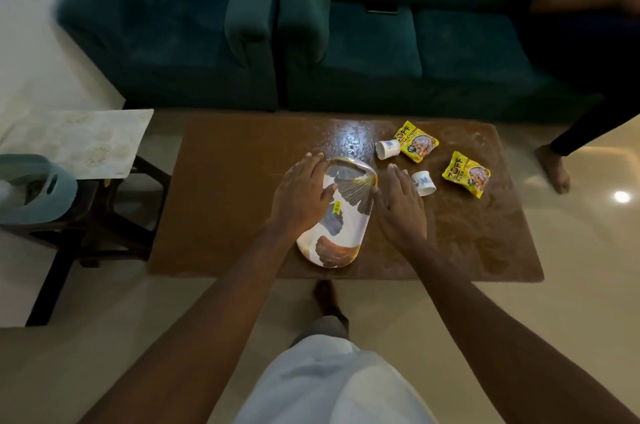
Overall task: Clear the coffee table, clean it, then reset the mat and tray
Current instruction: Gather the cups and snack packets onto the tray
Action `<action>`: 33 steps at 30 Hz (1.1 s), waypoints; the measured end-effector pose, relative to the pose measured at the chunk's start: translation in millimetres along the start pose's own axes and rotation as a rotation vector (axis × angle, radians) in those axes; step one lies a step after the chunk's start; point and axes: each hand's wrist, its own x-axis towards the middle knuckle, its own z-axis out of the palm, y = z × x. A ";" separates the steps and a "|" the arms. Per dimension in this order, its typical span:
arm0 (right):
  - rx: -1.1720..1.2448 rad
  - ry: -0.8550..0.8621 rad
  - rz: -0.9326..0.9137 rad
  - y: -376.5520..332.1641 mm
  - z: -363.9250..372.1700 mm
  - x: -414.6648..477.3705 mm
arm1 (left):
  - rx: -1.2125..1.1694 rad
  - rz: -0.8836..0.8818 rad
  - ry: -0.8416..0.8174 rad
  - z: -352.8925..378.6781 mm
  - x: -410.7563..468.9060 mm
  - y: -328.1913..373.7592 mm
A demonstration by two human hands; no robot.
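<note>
Head view, contents of the brown table (225, 215) in front of me:

1 oval tray (341, 215), white with fan-leaf print and a small yellow sticker, lying near the front middle of the table. My left hand (304, 193) lies on its left rim, fingers spread flat over the edge, thumb resting on the tray face. My right hand (401, 207) is open, palm down, just beside the tray's right rim; whether it touches the rim I cannot tell.

2 small white cups, both tipped on their sides: the far cup (388, 148) behind the tray, touching a snack packet; the near cup (424, 183) just past my right fingertips.

2 yellow snack packets: the far packet (417, 141) and the near packet (467, 174), on the right half of the table.

Table surface glossy, with pale smears.

Left of the table: a dark stool (104, 215) carrying a pale mat (79, 143) and a grey caddy (38, 188). Behind: a teal sofa (346, 42).
</note>
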 end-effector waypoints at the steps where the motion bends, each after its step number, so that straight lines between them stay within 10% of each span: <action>1: -0.004 0.003 0.009 5.8 -1.6 8.7 | 0.007 0.012 -0.003 4.5 13.2 3.1; 33: -0.008 -0.149 0.213 210.1 63.2 162.4 | -0.085 -0.046 -0.199 203.7 218.3 80.2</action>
